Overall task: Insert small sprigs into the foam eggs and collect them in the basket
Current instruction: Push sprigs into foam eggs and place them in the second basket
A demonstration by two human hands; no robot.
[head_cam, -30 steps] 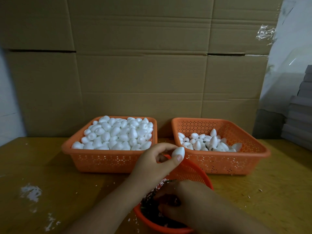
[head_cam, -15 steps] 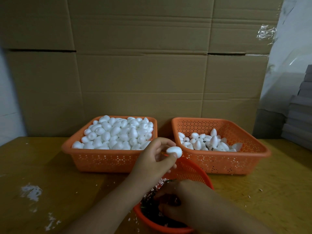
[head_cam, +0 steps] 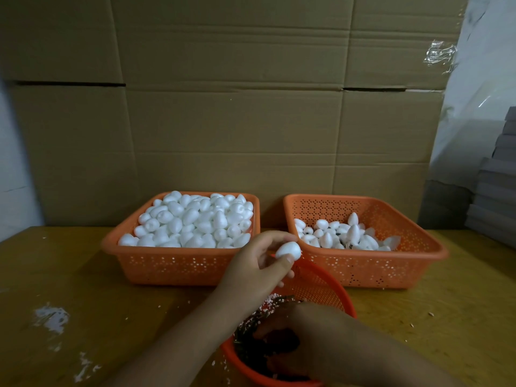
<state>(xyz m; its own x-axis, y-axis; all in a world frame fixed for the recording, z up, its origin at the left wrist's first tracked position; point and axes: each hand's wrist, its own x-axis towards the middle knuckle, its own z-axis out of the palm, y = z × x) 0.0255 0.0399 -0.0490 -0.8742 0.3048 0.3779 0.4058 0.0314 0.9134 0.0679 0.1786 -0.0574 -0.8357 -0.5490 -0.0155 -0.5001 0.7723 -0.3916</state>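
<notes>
Nearest to you, your right hand reaches down into the round orange basket at the bottom edge of the view, fingers curled among the dark sprigs that lie there with white foam crumbs mixed in. Whether those fingers have closed on a sprig you cannot tell, because the hollow of the hand is in shadow. Just beyond it, your left hand is raised above the far rim of that round basket and pinches a single white foam egg between thumb and fingertips, the egg lying roughly sideways, clear of every basket. White foam scraps are scattered on the yellow table to your left, with smaller specks to your right.

Farther back, two rectangular orange baskets stand side by side on the table, close together but apart. The left basket is heaped to the rim with plain white foam eggs. The right basket holds a much thinner layer of eggs gathered towards its near-left part, some with dark bits showing among them. Behind both rises a wall of brown cardboard boxes. At the far right edge stands a stack of grey flat boxes, partly cut off.
</notes>
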